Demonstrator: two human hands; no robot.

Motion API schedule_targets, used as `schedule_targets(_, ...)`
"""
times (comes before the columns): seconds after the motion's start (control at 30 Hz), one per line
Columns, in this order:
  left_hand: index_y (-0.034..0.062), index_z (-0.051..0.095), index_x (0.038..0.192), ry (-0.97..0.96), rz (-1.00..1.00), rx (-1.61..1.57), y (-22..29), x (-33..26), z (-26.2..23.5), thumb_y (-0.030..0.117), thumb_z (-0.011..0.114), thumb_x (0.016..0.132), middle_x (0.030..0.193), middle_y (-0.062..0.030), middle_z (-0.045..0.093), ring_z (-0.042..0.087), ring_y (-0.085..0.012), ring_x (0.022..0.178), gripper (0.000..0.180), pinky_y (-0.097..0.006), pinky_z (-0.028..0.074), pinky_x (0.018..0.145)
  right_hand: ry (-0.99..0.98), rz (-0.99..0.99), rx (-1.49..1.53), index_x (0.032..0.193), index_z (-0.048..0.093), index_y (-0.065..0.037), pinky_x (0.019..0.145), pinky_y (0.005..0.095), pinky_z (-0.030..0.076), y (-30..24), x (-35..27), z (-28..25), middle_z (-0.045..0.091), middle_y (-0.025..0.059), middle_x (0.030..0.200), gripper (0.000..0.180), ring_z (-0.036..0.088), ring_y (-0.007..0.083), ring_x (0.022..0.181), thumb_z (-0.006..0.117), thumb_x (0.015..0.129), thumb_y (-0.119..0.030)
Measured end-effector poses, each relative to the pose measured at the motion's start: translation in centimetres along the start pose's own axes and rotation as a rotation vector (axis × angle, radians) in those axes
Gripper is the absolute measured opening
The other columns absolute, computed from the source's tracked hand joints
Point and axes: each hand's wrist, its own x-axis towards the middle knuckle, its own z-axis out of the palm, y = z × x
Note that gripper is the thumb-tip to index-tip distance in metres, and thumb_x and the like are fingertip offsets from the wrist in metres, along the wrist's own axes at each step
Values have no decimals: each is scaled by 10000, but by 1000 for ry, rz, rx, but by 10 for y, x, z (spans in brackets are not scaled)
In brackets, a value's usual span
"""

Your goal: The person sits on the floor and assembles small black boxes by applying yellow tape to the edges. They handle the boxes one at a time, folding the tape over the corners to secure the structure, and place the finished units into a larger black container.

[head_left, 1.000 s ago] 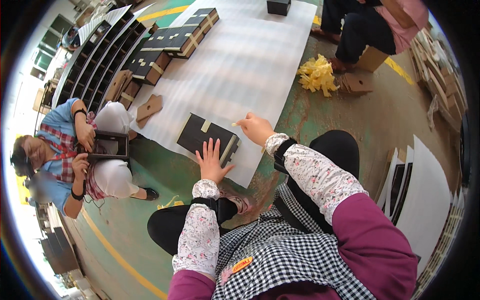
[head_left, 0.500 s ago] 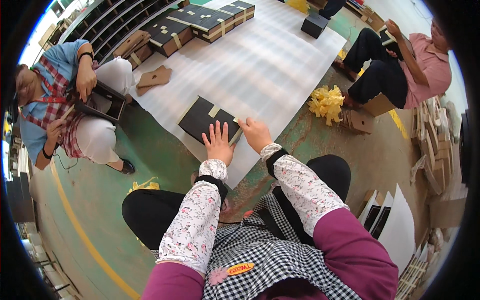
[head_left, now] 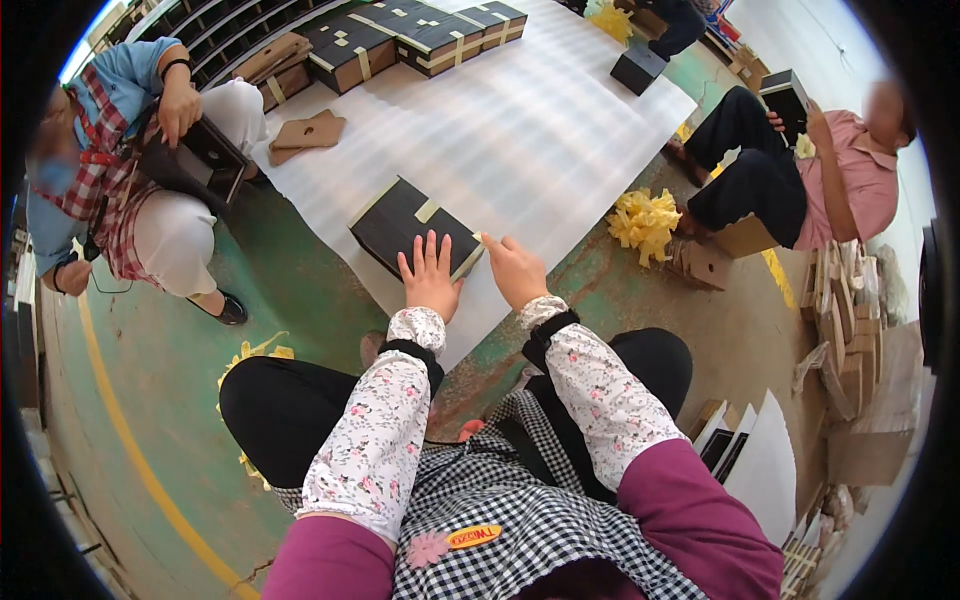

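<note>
A black box (head_left: 385, 236) with pale tape strips lies on the near part of a white foam sheet. My left hand (head_left: 433, 283) rests flat on its top near the front edge, fingers spread. At the box's right corner, my right hand (head_left: 516, 272) is closed, with thumb and forefinger at the end of a pale tape strip (head_left: 477, 239). Another short tape strip (head_left: 427, 211) crosses the top's far edge. The palm side of my right hand is hidden.
Taped black boxes (head_left: 440, 45) stand at the far edge of the sheet (head_left: 510, 130), near brown boards (head_left: 308, 132). A person at left holds an open black box (head_left: 205, 160); another at right holds a black box (head_left: 786, 100). Yellow scraps (head_left: 645, 225) lie on the floor.
My hands stay at the box, the right one still at its right corner. The person at left has tilted their box, and the person at right has turned theirs. The view has shifted slightly.
</note>
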Motion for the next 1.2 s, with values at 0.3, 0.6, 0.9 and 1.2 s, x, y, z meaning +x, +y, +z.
schedule_targets(0.3, 159, 114, 1443, -17, -3, 27, 2, 0, -2, 373, 568, 834, 1501, -85, 82, 63, -277, 1381, 789, -519, 48, 1088, -118, -112, -251, 1159, 552, -134, 556, 367, 472, 7, -10, 24, 571, 49, 730, 390, 599, 230, 651, 507, 779, -60)
schedule_targets(0.6, 155, 129, 1440, 8, -8, 41, 0, -1, 0, 357, 579, 831, 1499, -82, 93, 79, -280, 1379, 784, -524, 71, 1085, 24, -24, -28, 1139, 555, -151, 542, 377, 479, -2, 9, 2, 594, 68, 745, 361, 606, 262, 626, 531, 784, -84)
schedule_targets(0.9, 158, 139, 1440, 12, -10, 19, 3, -2, 0, 355, 582, 828, 1501, -79, 89, 80, -275, 1379, 781, -526, 77, 1084, -115, -76, -237, 1284, 459, -120, 543, 349, 475, 8, -16, 33, 580, 43, 730, 505, 598, 216, 626, 516, 784, -76)
schedule_targets(1.2, 165, 171, 1434, 54, -1, 40, 1, -1, 6, 374, 571, 831, 1498, -80, 112, 84, -270, 1379, 752, -519, 62, 1089, 22, 55, 35, 1194, 519, -163, 524, 397, 479, -9, -12, 5, 631, 108, 773, 357, 616, 280, 620, 472, 846, -100)
